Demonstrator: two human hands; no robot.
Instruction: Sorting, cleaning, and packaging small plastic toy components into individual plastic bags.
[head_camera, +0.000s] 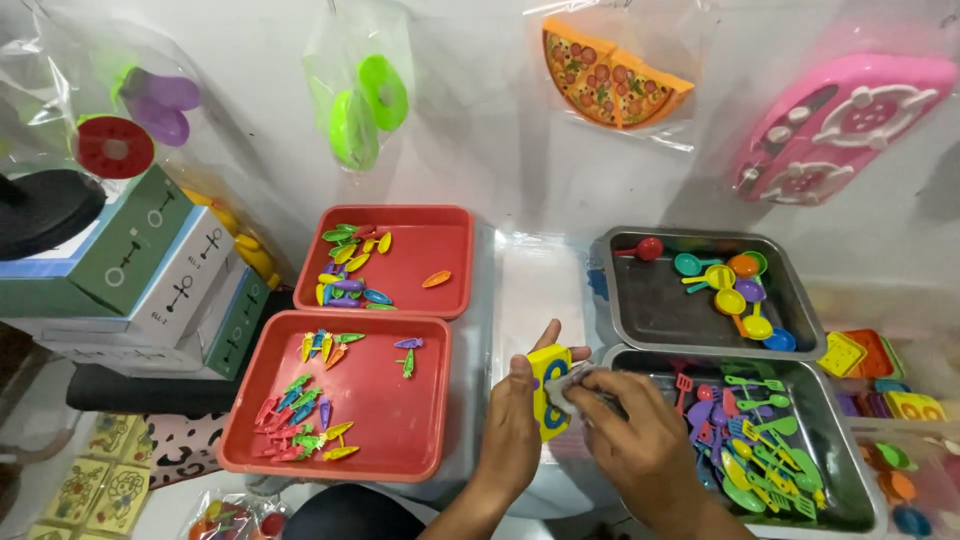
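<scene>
Yellow plastic fills the centre of the scene: a small yellow toy piece with blue circles stands upright in the left hand, whose thumb and curled fingers close on its edges while one finger points up behind it. The right hand is bunched shut on a pale grey cloth, pressed against the face of the yellow toy piece. Just right of the toy piece, touching the right hand's side, lies the near metal tray, heaped with green, purple and yellow toy spatulas and spoons. Left of the toy piece sits the near red tray, holding small multicoloured plastic bits gathered toward its left edge. Beyond the toy piece to the right, a second metal tray holds round toy ladles in red, teal, orange and yellow. Beyond it to the left, the far red tray carries more small coloured pieces in its left half. Further left of the toy piece, green and white cardboard boxes are stacked. On the white wall behind hang clear bags: a toy pizza, green rings, and a pink toy stove at far right.
</scene>
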